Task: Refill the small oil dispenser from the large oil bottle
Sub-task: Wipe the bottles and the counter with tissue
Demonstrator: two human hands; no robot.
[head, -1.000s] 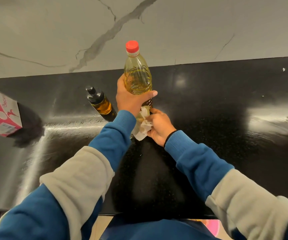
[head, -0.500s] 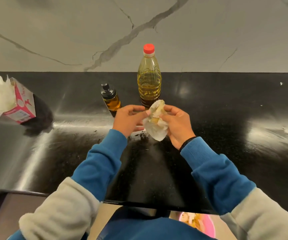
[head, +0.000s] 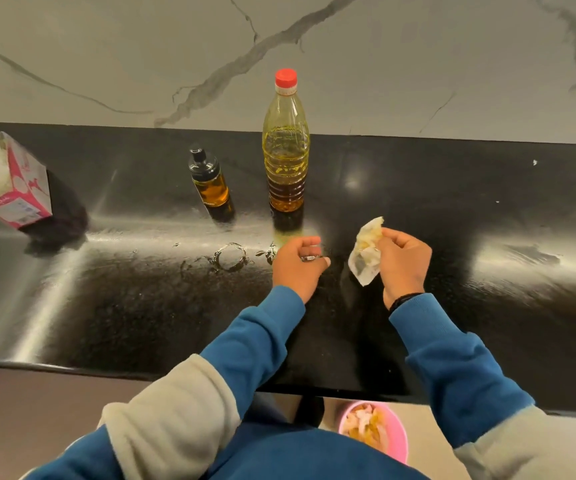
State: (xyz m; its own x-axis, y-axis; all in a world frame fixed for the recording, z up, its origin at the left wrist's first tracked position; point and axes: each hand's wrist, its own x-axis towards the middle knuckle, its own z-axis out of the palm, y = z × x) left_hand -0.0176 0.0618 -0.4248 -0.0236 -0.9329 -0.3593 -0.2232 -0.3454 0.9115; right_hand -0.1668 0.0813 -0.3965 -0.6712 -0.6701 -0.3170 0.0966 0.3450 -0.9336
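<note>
1. Head view: small oil dispenser [head: 209, 180] stands upright on the black counter [head: 487, 237], dark cap fitted, amber oil visible in its lower body.
2. Large oil bottle [head: 286, 143] stands just to the dispenser's right, apart from it, red cap on, partly full.
3. Right hand [head: 402, 259] pinches a crumpled, oil-stained tissue [head: 366, 251] between thumb and fingers, held near the counter.
4. Left hand [head: 297, 263] hovers near the counter with fingers loosely curled, gripping nothing.
5. Oil ring and droplets [head: 229, 256] lie on the counter in front of both containers.
6. Tissue box [head: 13, 188] sits far left; pink bin [head: 376, 429] shows below the counter edge.
7. Risk, as judged: the residue could smear or stay slippery, and oily fingers could slip on either container.
</note>
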